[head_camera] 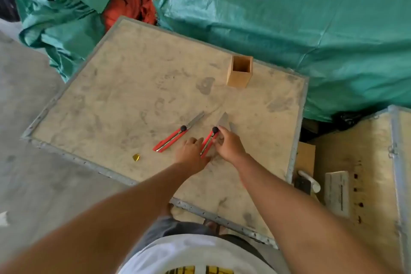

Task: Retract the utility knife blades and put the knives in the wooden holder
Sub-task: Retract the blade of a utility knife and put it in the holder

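Note:
Two red utility knives lie on the dusty crate top, both with long blades extended. The left knife lies untouched, its blade pointing up and right. The right knife sits between my hands, its blade pointing toward the holder. My right hand pinches it near the black knob. My left hand presses against the rear of its handle. The open, square wooden holder stands upright at the far side, with nothing visible inside.
A small yellow scrap lies near the crate's left front edge. Green tarpaulin and orange cloth bound the far side. Another crate stands to the right, with a gap between. Concrete floor lies at left.

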A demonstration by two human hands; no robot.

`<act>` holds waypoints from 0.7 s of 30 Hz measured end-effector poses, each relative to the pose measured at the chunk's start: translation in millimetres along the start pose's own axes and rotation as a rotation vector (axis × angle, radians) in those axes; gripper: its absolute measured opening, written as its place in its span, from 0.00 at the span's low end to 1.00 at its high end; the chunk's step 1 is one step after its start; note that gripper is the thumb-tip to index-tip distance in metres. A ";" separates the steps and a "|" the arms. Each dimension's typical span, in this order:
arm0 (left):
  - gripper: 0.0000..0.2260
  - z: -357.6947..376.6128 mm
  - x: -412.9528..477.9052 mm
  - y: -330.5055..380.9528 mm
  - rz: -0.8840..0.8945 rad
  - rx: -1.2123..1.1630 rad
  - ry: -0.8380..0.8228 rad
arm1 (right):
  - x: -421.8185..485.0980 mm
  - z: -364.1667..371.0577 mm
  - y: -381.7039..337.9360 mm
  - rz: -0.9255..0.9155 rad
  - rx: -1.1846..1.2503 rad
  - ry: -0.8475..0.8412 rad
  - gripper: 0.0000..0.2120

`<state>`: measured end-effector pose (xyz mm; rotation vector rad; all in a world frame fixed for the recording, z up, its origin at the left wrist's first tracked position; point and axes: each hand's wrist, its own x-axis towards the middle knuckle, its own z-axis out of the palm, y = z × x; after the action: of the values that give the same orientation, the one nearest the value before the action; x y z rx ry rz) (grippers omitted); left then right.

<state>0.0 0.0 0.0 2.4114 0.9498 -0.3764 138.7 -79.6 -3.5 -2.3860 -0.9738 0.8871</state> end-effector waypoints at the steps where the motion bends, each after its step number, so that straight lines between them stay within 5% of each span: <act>1: 0.31 1.4 0.5 -0.4 -0.013 -0.009 -0.014 | 3.0 2.3 -0.6 0.026 0.018 0.005 0.29; 10: 0.19 12.2 -7.3 -9.6 0.021 -0.160 0.058 | 10.6 3.1 -10.3 0.201 0.287 0.084 0.15; 15: 0.26 -1.1 -24.5 -15.8 0.030 -0.361 0.040 | 2.7 3.3 -15.8 0.369 0.646 0.092 0.08; 21: 0.27 -47.7 -60.5 -16.3 0.014 -0.653 0.014 | -25.6 -27.4 -35.2 0.237 0.824 0.104 0.05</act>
<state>-51.5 3.3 59.4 1.8229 0.8891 -0.0266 126.9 -78.3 46.6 -1.8095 -0.1963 0.9857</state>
